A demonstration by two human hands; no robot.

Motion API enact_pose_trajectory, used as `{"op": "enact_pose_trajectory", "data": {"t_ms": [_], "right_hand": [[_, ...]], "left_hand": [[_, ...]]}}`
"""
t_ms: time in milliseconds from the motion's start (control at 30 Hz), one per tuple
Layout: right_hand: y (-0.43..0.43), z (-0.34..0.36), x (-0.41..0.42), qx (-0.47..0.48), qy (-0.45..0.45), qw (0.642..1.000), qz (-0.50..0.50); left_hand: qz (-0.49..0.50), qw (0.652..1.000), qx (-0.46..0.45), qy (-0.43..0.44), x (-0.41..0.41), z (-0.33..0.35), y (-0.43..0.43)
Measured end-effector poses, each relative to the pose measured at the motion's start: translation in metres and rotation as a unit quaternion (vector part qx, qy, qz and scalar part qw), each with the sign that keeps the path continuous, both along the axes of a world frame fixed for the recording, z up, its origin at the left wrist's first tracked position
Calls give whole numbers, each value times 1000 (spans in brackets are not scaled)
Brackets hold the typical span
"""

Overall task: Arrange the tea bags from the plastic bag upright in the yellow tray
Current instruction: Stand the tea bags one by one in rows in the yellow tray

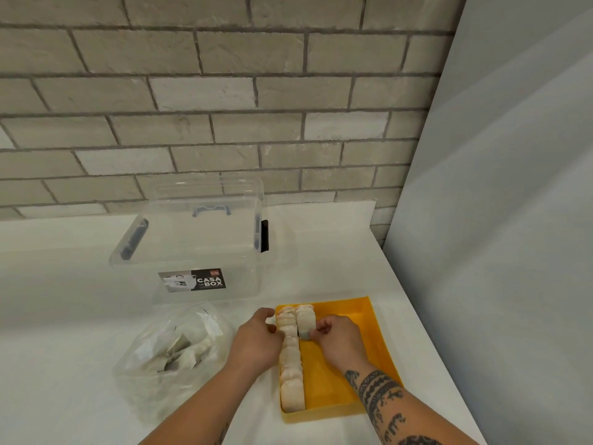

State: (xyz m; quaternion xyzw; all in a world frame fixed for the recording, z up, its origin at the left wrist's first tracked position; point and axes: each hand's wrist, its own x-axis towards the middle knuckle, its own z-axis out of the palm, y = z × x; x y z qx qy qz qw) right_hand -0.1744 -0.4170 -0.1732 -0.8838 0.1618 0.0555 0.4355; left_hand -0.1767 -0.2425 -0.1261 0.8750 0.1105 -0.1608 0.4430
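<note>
A yellow tray (359, 319) lies on the white counter at the lower middle right. A long row of pale tea bags (291, 374) stands upright along its left wall. A short second row (305, 317) begins beside it at the far end. My right hand (338, 340) pinches the nearest tea bag of that second row, fingers curled. My left hand (256, 340) rests at the tray's left wall against the first row, fingers bent; whether it grips anything I cannot see. The clear plastic bag (170, 351) with more tea bags lies left of the tray.
A clear storage box (192, 248) with a dark label stands behind the bag, its lid leaning on the brick wall. A grey panel (497, 252) borders the counter's right edge. The right half of the tray floor shows bare yellow.
</note>
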Motion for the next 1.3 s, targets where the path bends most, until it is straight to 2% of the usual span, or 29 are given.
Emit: {"op": "enact_pose_trajectory", "data": {"t_ms": [333, 667, 967, 1133, 1300], "right_hand": [[4, -4, 4, -19, -9, 1000, -7], [-1, 9, -3, 18, -8, 1000, -24], [30, 67, -7, 37, -111, 993, 5], [88, 91, -14, 77, -140, 984, 78], [151, 97, -15, 60, -114, 969, 210]], "left_hand": [[4, 1000, 8, -1, 1, -2, 1], [10, 999, 25, -33, 2, 2, -1], [88, 988, -55, -118, 7, 46, 52], [110, 988, -9, -106, -6, 56, 115], [13, 987, 146, -72, -38, 44, 163]]}}
